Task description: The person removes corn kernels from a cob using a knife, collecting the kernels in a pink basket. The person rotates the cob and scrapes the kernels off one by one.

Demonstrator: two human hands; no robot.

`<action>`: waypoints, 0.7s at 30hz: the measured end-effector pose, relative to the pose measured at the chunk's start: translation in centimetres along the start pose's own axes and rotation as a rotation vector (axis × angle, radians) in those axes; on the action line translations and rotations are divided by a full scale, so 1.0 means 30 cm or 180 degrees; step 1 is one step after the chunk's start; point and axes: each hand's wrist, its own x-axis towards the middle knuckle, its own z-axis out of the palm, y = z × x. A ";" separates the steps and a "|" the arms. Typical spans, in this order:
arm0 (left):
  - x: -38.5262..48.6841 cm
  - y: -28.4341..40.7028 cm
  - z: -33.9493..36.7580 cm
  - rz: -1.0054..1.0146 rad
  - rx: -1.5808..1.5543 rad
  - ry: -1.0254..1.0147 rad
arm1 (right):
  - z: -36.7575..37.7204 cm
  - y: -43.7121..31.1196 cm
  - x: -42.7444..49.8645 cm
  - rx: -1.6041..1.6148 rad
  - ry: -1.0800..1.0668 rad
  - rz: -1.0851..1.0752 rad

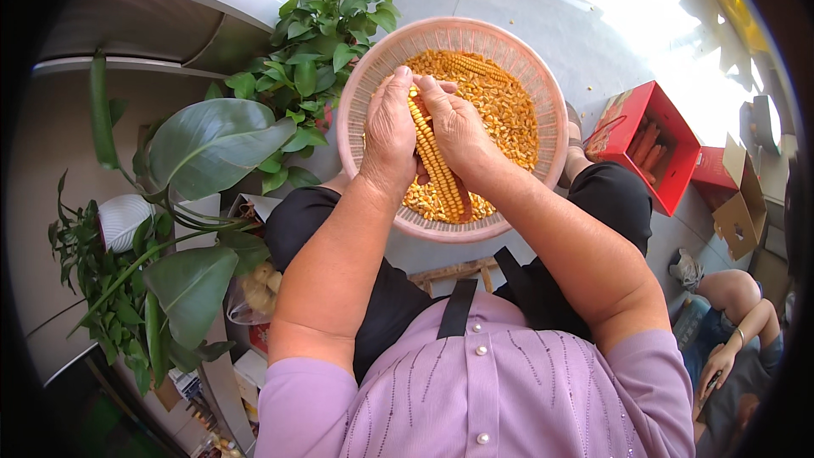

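Observation:
Both hands grip one partly shelled ear of dried corn [439, 162] above a pink plastic basket [356, 114]. My left hand [389, 130] wraps its left side, and my right hand [461, 130] presses along its right side with the thumb near the upper end. Rows of yellow kernels still cover the ear's left face, while reddish bare cob shows along the right. Loose corn kernels [509, 121] fill the bottom of the basket. Another ear of corn [474, 65] lies on the kernels at the far side. My palms hide part of the held ear.
To the right stands a red box [677, 162] holding several reddish cobs [647, 146]; an open cardboard box [741, 216] is beyond it. Leafy potted plants [305, 76] crowd the left. A seated person [725, 356] is at lower right. Stray kernels dot the grey tile floor [528, 0].

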 end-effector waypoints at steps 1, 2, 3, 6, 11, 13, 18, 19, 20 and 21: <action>-0.009 0.015 0.009 -0.0058 -0.0022 0.0005 | 0.004 -0.020 -0.013 0.0184 -0.0060 0.0062; -0.019 0.031 0.018 -0.0117 -0.0044 0.0010 | 0.006 -0.031 -0.019 0.0368 -0.0121 0.0125; -0.025 0.038 0.023 -0.0180 -0.0061 0.0016 | 0.003 -0.028 -0.018 0.0124 -0.0108 0.0033; -0.020 0.007 0.012 0.0011 0.0019 0.0029 | 0.003 -0.025 -0.011 -0.0654 0.0093 -0.0163; -0.029 -0.021 0.018 0.0049 -0.0171 0.0102 | 0.004 -0.008 -0.007 -0.0542 -0.0008 -0.0337; -0.027 -0.022 0.021 0.0164 -0.0055 0.0053 | -0.002 0.015 0.013 -0.0763 0.0122 -0.0450; -0.010 -0.025 0.000 0.0122 -0.0023 -0.0018 | -0.007 0.061 0.041 -0.0460 0.0257 -0.0826; -0.003 -0.031 -0.011 0.0137 -0.0020 0.0034 | -0.004 0.062 0.040 -0.0386 0.0279 -0.0825; 0.006 -0.037 -0.023 0.0151 -0.0017 0.0084 | -0.001 0.062 0.038 -0.0312 0.0302 -0.0824; 0.005 -0.028 -0.023 0.0167 -0.0014 0.0138 | 0.005 0.046 0.025 -0.0235 0.0252 -0.0782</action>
